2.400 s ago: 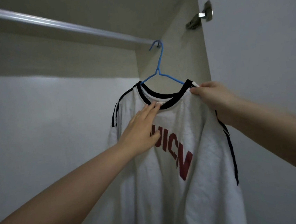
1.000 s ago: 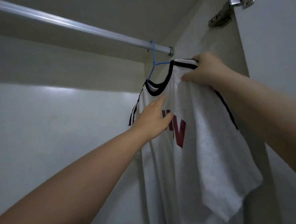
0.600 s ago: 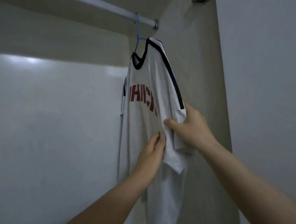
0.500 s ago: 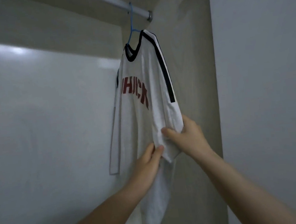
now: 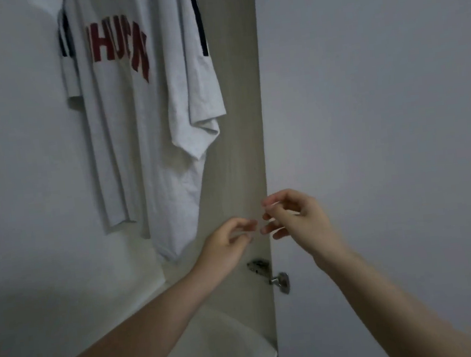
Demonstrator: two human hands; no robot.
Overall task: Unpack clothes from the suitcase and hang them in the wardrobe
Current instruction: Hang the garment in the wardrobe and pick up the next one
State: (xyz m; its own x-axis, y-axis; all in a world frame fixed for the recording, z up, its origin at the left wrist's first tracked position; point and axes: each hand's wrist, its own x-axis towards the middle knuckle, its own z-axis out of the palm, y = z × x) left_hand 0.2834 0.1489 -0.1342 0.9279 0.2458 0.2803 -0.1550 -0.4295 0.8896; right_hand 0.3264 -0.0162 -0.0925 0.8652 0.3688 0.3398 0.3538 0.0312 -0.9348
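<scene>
A white T-shirt with red lettering and dark sleeve stripes hangs inside the wardrobe at the upper left; its hanger and the rail are above the frame. My left hand is below and right of the shirt's hem, fingers loosely curled, holding nothing. My right hand is close beside it, fingers loosely curled and empty too. Neither hand touches the shirt. The suitcase is out of sight.
The wardrobe's wooden side panel runs down the middle, with a metal hinge low on it. The open white door fills the right. A white shelf lies below my arms.
Both hands have let go of the shirt's sleeve and dropped below its hem. My view has tilted down, so the rail and hanger have left the frame.
</scene>
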